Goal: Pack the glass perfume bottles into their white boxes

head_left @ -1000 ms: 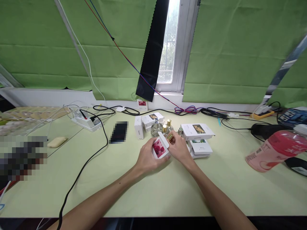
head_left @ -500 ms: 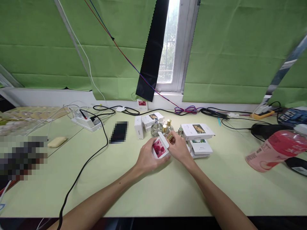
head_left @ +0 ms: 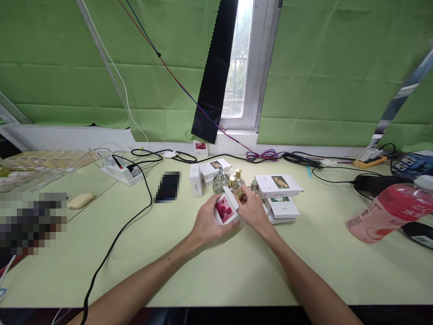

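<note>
Both hands are unmoved from a second ago: left hand grips the rose-printed carton above the table, right hand pinching a gold-capped perfume bottle at its open flap.

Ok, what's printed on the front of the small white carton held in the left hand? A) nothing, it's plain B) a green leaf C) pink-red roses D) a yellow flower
C: the small white carton in the left hand shows a pink-red rose picture on its front face, with its top flap open, while the right hand holds a gold-capped glass bottle at its opening.
</note>
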The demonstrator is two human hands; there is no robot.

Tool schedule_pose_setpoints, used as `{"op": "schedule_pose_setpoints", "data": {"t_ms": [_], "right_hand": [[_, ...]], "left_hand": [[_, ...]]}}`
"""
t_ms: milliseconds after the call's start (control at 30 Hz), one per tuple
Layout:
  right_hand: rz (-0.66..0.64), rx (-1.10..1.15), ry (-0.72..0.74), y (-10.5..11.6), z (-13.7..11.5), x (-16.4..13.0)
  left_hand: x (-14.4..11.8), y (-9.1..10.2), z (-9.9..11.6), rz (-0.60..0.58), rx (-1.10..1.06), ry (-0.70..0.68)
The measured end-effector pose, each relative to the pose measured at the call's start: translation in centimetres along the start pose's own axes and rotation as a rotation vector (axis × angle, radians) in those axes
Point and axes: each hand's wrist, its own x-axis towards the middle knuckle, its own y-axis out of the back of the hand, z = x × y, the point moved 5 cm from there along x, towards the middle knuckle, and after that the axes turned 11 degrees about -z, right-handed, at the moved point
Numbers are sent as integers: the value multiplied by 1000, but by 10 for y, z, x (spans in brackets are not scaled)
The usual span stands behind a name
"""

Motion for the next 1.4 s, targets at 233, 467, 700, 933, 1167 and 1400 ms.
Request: {"op": "schedule_pose_setpoints", "data": {"t_ms": [233,467,700,933,1167,1400], "right_hand": [[-1,7,-3,0,0,0],[0,-10,-2,0,-1,0],[23,-21,-4,-1,1,1],[15,-14,-23,-2,1,1],[-14,8,-39,-3,1,1],[-16,11,-21,-4,2,2]], "left_hand": [[0,1,0,11,28,-10],[0,0,0,11,17,-5],[0,0,-1,18,7,-13],[0,1,0,20,14,-20],[0,0,0,18,0,-27],[0,1,2,22,3,-21]]}}
